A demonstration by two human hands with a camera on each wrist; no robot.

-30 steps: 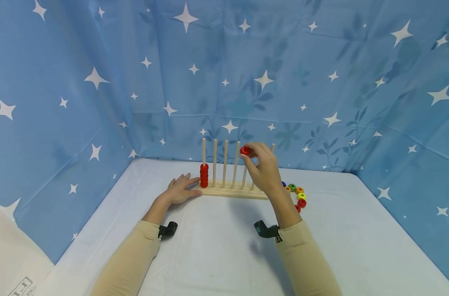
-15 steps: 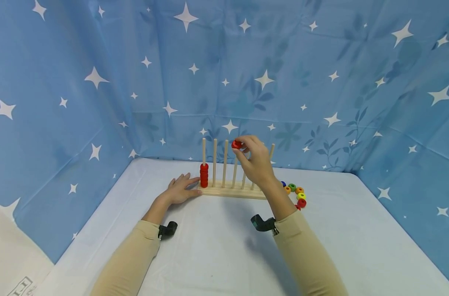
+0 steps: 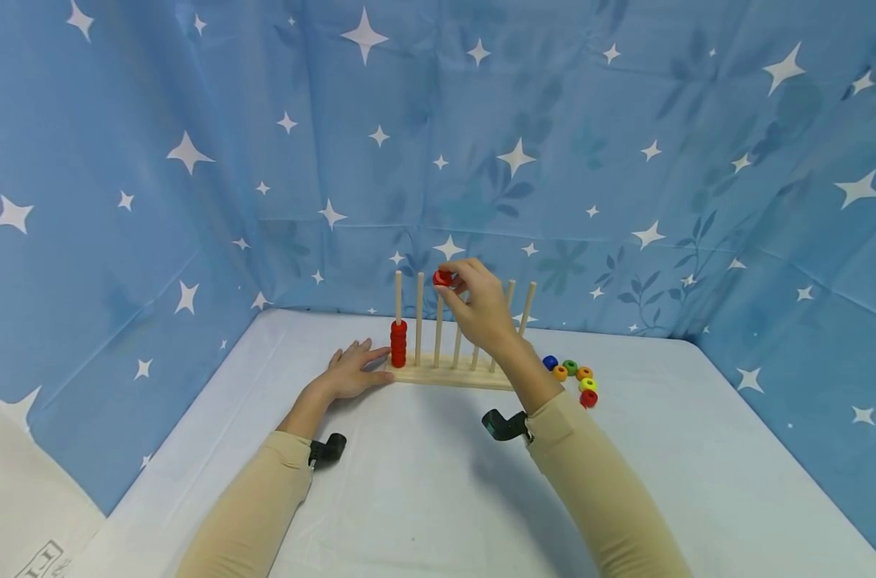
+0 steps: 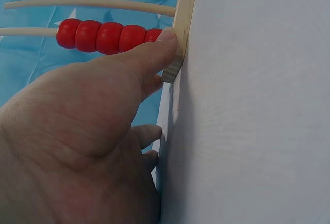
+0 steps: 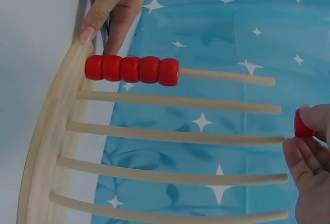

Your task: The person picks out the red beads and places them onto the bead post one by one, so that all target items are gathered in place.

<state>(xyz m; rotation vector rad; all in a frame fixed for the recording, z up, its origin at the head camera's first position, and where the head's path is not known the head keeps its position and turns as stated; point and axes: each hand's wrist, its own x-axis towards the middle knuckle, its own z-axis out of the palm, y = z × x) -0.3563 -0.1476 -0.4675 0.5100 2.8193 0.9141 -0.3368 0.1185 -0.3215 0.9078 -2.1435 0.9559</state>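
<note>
A wooden rack [image 3: 452, 375] with several upright pegs stands on the white table. Its leftmost peg carries a stack of red beads [image 3: 398, 343] [image 4: 108, 36] [image 5: 132, 69]. My right hand [image 3: 477, 309] pinches one red bead [image 3: 442, 278] [image 5: 302, 125] just above the top of the third peg from the left. My left hand [image 3: 351, 373] rests on the table with straight fingers, the thumb [image 4: 149, 53] pressed against the left end of the rack's base [image 4: 181, 22].
Loose beads lie right of the rack: blue [image 3: 550, 362], green [image 3: 570, 367], orange [image 3: 584, 373], yellow [image 3: 588, 384], red [image 3: 588, 397]. A blue star-patterned cloth [image 3: 625, 160] walls in the table's back and sides. The white table [image 3: 423, 482] stretches toward me.
My right hand has carried the red bead leftward and slightly up, from the fifth peg's top to the third peg's top. The left hand has stayed put.
</note>
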